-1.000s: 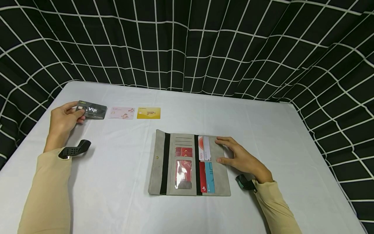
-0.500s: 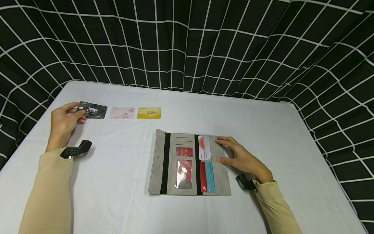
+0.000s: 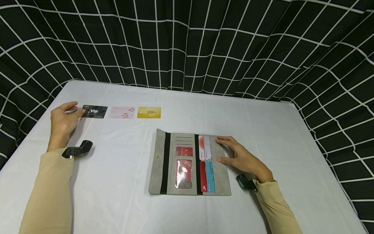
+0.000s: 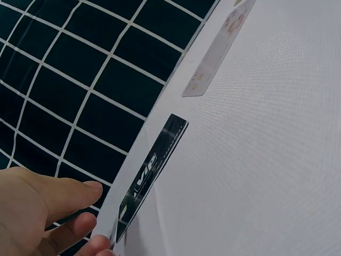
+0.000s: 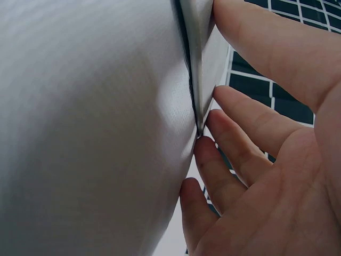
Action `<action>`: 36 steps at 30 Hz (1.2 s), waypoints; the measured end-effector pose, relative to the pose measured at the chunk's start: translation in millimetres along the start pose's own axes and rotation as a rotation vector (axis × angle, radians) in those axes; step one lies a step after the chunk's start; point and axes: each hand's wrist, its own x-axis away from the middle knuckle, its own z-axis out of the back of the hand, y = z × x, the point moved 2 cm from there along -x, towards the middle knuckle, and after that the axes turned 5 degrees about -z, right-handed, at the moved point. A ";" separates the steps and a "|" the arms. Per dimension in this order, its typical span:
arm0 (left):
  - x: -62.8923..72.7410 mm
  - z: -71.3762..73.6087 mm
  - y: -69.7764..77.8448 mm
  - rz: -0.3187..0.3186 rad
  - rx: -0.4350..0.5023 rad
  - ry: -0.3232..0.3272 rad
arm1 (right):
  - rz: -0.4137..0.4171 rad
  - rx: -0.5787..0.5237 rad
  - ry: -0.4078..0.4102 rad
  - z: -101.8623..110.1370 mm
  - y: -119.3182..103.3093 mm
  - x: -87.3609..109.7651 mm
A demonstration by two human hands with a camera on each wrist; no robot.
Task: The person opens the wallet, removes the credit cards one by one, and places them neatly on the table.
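A black Vip card (image 3: 95,111) lies at the back left of the table, left of a pink card (image 3: 122,112) and a yellow card (image 3: 149,112). My left hand (image 3: 65,117) is at its left end. In the left wrist view the thumb (image 4: 80,198) stands apart from the card, and the lower fingertips come right up to its near edge. A grey wallet (image 3: 222,182) lies unfolded at mid-table. Red, blue and white cards show in its pockets. My right hand (image 3: 241,157) rests on its right panel, fingers spread along the edge.
White cloth covers the table (image 3: 117,188). A black curtain with a white grid (image 3: 169,45) hangs along the back and sides. Each wrist wears a black camera mount (image 3: 77,149).
The left hand has let go of the Vip card. The card's raised left end has gone down and it lies flat in line with the others. The right hand stays put.
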 end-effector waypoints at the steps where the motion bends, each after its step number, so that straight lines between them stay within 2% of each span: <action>1: 0.0 0.3 0.1 -0.003 -0.006 0.003 | 0.002 0.001 -0.001 0.2 -0.2 0.1; 9: 1.5 1.0 5.8 -0.033 -0.016 0.026 | -0.001 -0.007 0.000 0.4 -0.7 -0.1; 14: 3.3 0.7 12.1 -0.062 0.002 0.018 | 0.001 -0.007 0.001 0.5 -1.7 0.3; 28: 14.2 -19.7 36.1 -0.236 -0.062 -0.048 | -0.008 -0.011 -0.005 -0.2 -0.1 0.2; 36: 21.0 -29.4 48.5 -0.338 -0.059 -0.099 | -0.002 -0.002 -0.003 -0.3 2.2 -1.2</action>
